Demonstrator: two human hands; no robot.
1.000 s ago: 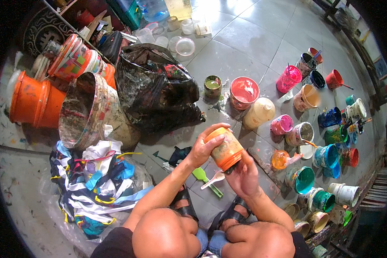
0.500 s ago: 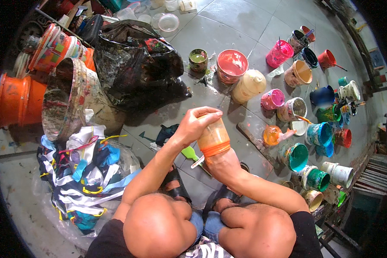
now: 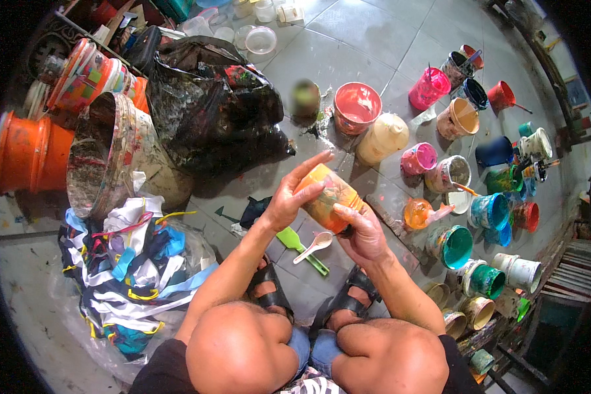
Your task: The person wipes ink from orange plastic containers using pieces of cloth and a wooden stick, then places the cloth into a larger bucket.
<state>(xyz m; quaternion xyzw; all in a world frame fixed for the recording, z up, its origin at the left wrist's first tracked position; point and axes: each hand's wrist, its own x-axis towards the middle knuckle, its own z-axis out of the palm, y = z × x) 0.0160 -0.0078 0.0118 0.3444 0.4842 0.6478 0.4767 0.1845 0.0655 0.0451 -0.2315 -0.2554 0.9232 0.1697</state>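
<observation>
Both of my hands are on a translucent plastic jar (image 3: 327, 190) stained orange, held tilted above the floor between my knees. My left hand (image 3: 286, 202) cups its upper-left end, thumb on the near side and fingers on the far side. My right hand (image 3: 366, 238) grips the orange-rimmed lower-right end, its thumb lying on the side. Whether a lid closes that end is hidden by the hand. Below the jar, a green spatula-like tool (image 3: 291, 240) lies on the floor with a white spoon (image 3: 316, 246) across its handle.
Open paint tubs, among them a red-pink tub (image 3: 357, 108) and a teal one (image 3: 454, 245), crowd the right side. A cream bottle (image 3: 383, 139) stands ahead. On the left are fabric strips (image 3: 128, 262), a stained bucket (image 3: 105, 154) and a black plastic bag (image 3: 210, 105).
The jar has turned from nearly upright to tilted. My right hand has moved from underneath it to its lower-right side, and my left hand's grip has shifted. The white spoon now shows fully.
</observation>
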